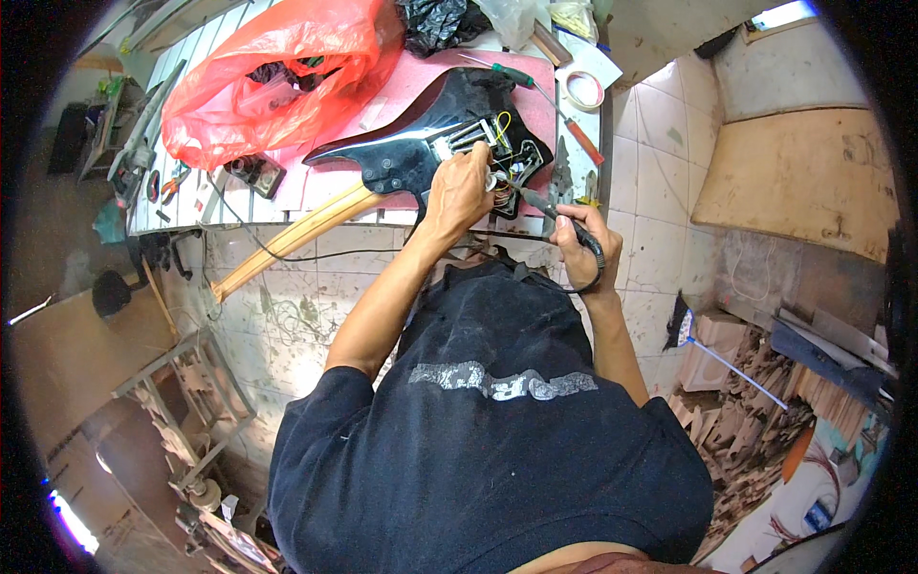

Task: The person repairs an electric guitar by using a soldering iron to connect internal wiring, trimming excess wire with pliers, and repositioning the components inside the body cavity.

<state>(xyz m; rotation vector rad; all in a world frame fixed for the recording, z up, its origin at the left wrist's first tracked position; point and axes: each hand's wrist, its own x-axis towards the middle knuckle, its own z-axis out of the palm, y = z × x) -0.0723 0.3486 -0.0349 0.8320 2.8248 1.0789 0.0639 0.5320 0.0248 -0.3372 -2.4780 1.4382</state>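
A black electric guitar [390, 161] lies back-up on the bench, its bare wooden neck [296, 235] sticking out past the front edge toward the lower left. Springs show in one opening, and thin wires [519, 163] and small parts in the open cavity beside it. Over that cavity my left hand [462, 194] is closed, fingertips pinched together; what they hold is too small to tell. My right hand [583, 244] grips a soldering iron [538, 201] like a pen, its tip inside the cavity close to my left fingertips. The iron's dark cord [335, 254] runs leftward across the front.
A red plastic bag [287, 77] bulges at the back left. Two screwdrivers, one green-handled [513, 75] and one red-handled [583, 142], lie beyond the guitar near a tape roll [582, 90]. A soldering iron stand [256, 176] and pliers [175, 182] sit at the left.
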